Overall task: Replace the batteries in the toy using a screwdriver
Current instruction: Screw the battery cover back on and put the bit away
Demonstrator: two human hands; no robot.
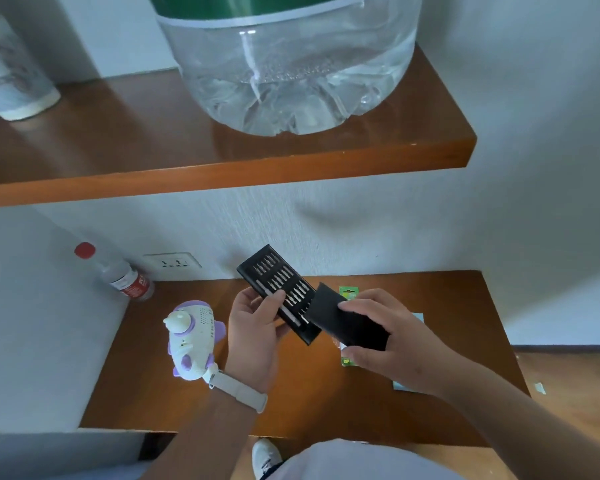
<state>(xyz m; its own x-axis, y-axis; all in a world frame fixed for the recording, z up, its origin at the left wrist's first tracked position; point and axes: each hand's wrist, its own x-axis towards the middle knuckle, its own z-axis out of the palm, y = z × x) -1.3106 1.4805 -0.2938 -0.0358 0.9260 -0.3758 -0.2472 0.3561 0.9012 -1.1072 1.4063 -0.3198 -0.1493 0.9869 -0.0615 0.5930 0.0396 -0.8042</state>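
Observation:
My left hand (253, 336) holds a black tray of screwdriver bits (274, 282), slid part way out of its black sleeve (347, 323). My right hand (385, 336) grips that sleeve from the right. A silver screwdriver handle lies along the tray's near edge under my left thumb. The white and purple toy (191, 341) lies on the lower wooden shelf (291, 403), just left of my left wrist. A green battery pack (347, 292) lies on the shelf behind my right hand, mostly hidden.
A plastic bottle with a red cap (118, 275) leans in the left corner near a wall socket (172, 262). A large water jug (291, 64) and a paper cup (11, 74) stand on the upper shelf (222, 168). A light blue paper (404, 384) lies under my right forearm.

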